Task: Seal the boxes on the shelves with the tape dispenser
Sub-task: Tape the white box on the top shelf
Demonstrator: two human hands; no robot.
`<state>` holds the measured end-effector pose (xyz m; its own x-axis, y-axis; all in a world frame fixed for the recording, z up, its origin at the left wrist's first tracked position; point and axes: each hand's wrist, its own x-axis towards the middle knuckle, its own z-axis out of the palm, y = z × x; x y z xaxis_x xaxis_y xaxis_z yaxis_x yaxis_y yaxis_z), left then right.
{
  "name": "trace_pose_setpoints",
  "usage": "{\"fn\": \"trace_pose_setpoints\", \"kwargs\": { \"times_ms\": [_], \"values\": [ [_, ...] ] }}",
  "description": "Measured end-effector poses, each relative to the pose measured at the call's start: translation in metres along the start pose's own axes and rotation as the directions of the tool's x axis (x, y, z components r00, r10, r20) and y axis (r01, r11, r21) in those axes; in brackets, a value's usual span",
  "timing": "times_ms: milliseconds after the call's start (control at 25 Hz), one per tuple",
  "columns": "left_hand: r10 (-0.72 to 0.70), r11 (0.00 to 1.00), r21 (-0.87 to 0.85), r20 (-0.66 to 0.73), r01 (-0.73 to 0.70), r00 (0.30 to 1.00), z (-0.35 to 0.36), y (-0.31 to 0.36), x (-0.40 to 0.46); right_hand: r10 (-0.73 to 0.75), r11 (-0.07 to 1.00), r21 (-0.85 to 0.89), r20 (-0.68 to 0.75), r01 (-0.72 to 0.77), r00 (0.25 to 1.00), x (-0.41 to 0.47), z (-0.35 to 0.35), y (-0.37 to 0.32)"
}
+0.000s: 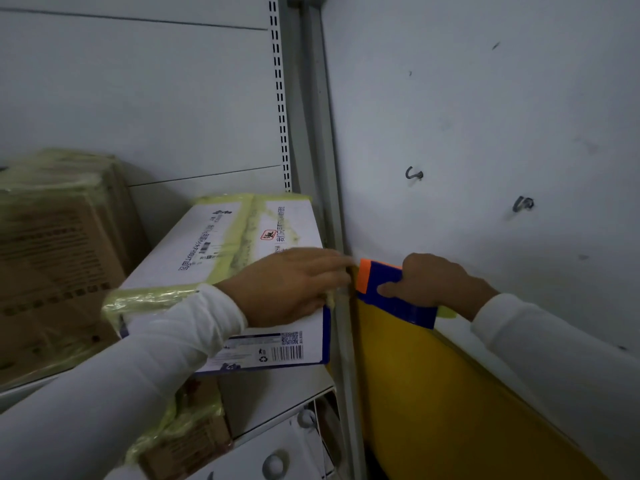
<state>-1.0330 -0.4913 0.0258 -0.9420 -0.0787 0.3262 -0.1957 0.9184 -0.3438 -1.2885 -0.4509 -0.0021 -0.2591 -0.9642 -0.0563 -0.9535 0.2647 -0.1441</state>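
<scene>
- Because the left hand (294, 285) lies flat with straight fingers on the near right corner of the white box (221, 258), it should press down hard so the box does not slide on the shelf (277, 403).
- The right hand (433, 285) is curled round the blue and orange tape dispenser (391, 292), just past the grey shelf post (332, 209), off the right side of the box.
- I think the tape is being pulled over the box edge here, so the dispenser should stay low and close to the side.
- A pull that goes straight, not crooked, keeps the yellow tape (242, 237) smooth.
- The fingers on the box should rub the tape flat at the corner.
- I cannot see whether the tape is cut yet.
- Farther back on the left sits a brown box (59, 251), already wrapped in yellow tape.
- Behind it all is the grey back panel (145, 98).
</scene>
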Motion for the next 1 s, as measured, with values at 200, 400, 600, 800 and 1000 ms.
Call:
{"fn": "trace_pose_setpoints", "kwargs": {
  "times_ms": [200, 400, 600, 800, 1000],
  "values": [
    [0.05, 0.997, 0.04, 0.363, -0.07, 0.93, 0.011, 0.001, 0.027, 0.012, 0.995, 0.1, 0.008, -0.013, 1.0, -0.005, -0.008, 0.004],
    [-0.055, 0.998, 0.036, 0.284, 0.047, 0.957, 0.023, 0.003, 0.03, 0.007, 0.985, 0.175, -0.024, -0.003, 1.0, -0.017, -0.016, 0.008],
    [-0.467, 0.884, 0.129, 0.29, 0.449, 0.835, 0.026, 0.01, 0.013, -0.02, 0.947, 0.316, -0.101, 0.052, 0.995, -0.028, -0.031, 0.014],
    [-0.322, 0.946, 0.101, 0.215, 0.307, 0.922, 0.014, 0.018, -0.005, -0.041, 0.888, 0.443, -0.184, 0.12, 0.982, -0.036, -0.058, 0.01],
    [-0.194, 0.959, -0.147, 0.274, 0.241, 0.942, -0.012, 0.001, -0.034, -0.065, 0.849, 0.501, -0.219, 0.169, 0.974, -0.037, -0.08, -0.003]
  ]
}}
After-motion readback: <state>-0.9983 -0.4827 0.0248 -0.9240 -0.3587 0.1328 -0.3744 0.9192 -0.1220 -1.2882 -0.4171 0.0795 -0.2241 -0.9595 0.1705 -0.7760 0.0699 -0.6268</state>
